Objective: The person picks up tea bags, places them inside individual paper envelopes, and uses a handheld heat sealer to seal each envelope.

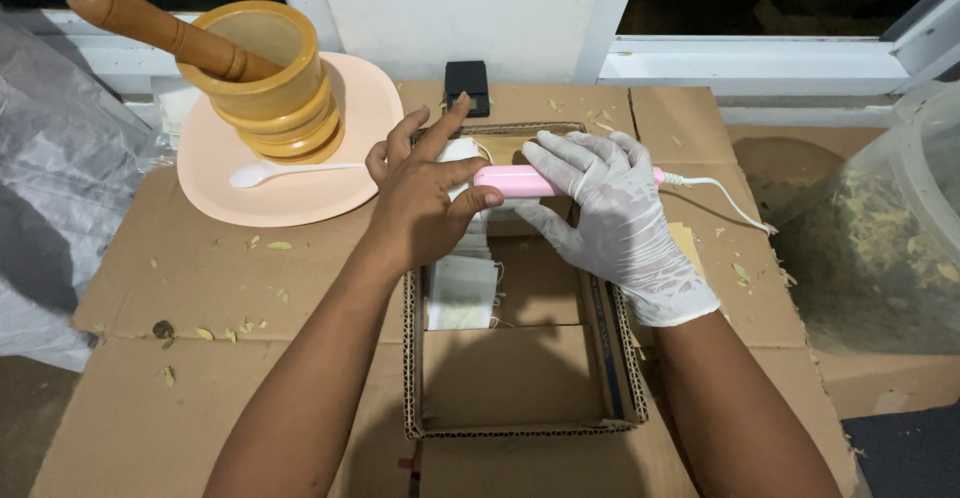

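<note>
Both hands grip the pink sealer [520, 181], lying nine-to-three: bare left hand [425, 203] pinches its nine-o'clock end, gloved right hand [610, 208] wraps its middle, probably clamping a white sachet [462, 151].

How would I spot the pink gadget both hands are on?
Find the shallow cardboard tray in the middle of the cardboard-covered table. Across its far end the left hand and the gloved right hand hold a slim pink bar. It alone trails a white cord.

Bright overhead light, soft shadows under the arms, sharp focus throughout.
</note>
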